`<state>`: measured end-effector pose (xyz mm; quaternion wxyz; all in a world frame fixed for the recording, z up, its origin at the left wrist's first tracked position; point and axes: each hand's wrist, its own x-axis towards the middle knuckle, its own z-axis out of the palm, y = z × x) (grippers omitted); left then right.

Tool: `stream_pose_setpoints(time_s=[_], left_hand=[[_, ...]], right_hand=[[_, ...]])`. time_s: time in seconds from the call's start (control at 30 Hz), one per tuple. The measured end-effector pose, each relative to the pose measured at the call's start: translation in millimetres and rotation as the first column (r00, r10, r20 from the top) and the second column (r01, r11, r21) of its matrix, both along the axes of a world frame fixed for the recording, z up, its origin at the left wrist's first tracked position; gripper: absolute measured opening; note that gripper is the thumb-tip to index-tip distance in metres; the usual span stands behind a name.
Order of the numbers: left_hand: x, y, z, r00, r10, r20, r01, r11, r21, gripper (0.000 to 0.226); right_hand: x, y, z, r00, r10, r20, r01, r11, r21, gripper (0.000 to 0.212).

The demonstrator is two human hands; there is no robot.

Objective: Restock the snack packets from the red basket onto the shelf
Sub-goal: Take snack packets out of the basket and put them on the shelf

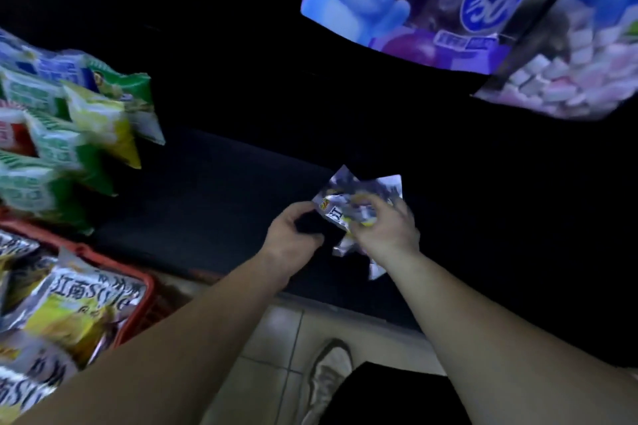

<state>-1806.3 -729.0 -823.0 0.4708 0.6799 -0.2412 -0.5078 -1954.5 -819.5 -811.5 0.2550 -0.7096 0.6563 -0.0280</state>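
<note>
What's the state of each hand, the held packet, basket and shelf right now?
left hand: fingers curled at the packet's corner
right hand: gripping the packet
silver snack packet: crumpled, held over the shelf
red basket: still holds packets
dark shelf: bare in the middle
green packets: stocked on the left

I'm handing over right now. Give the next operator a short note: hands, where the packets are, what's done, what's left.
Left hand: gripping the left edge of a silver snack packet.
Right hand: gripping the same packet from the right, over the dark shelf.
Red basket, lower left: several matching packets still inside.
Done: this packet is out of the basket and at the shelf; the shelf spot under it looks bare.
Left: set this packet down, then move over the remaining packets.
</note>
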Motion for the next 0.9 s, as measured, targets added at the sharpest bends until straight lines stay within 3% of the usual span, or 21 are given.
stream_pose_setpoints(time_s=[0.23,0.37,0.47,0.53,0.63,0.7,0.8,0.9], left_hand=[[60,106,-7,0.986,-0.02,0.164,0.01,0.998,0.064,0.044],[126,173,-3,0.952,0.033,0.305,-0.067,0.993,0.101,0.034],[168,232,-8,0.791,0.073,0.607,-0.269,0.933,0.239,0.036],[184,271,-19,0.708,0.116,0.696,-0.379,0.895,0.237,0.044],[202,313,-39,0.673,0.08,0.735,-0.453,0.83,0.325,0.062],[218,336,-44,0.734,0.078,0.675,-0.461,0.787,0.41,0.068],[241,362,-57,0.858,0.145,0.493,-0.384,0.818,0.428,0.093],[252,366,-64,0.857,0.019,0.515,-0.336,0.779,0.53,0.105]], right_hand=[[64,59,0,0.969,0.234,0.082,-0.246,0.948,0.201,0.048],[145,115,17,0.853,0.482,0.201,-0.519,0.829,0.211,0.044],[201,163,23,0.752,0.624,0.213,-0.659,0.713,0.239,0.035],[230,193,18,0.707,0.668,0.232,-0.707,0.671,0.224,0.032],[264,229,-2,0.645,0.72,0.258,-0.765,0.607,0.217,0.037],[291,246,-15,0.554,0.81,0.191,-0.83,0.52,0.203,0.043],[334,252,-28,0.472,0.879,0.067,-0.877,0.461,0.137,0.062],[350,241,-46,0.424,0.904,-0.048,-0.894,0.427,0.135,0.092]])
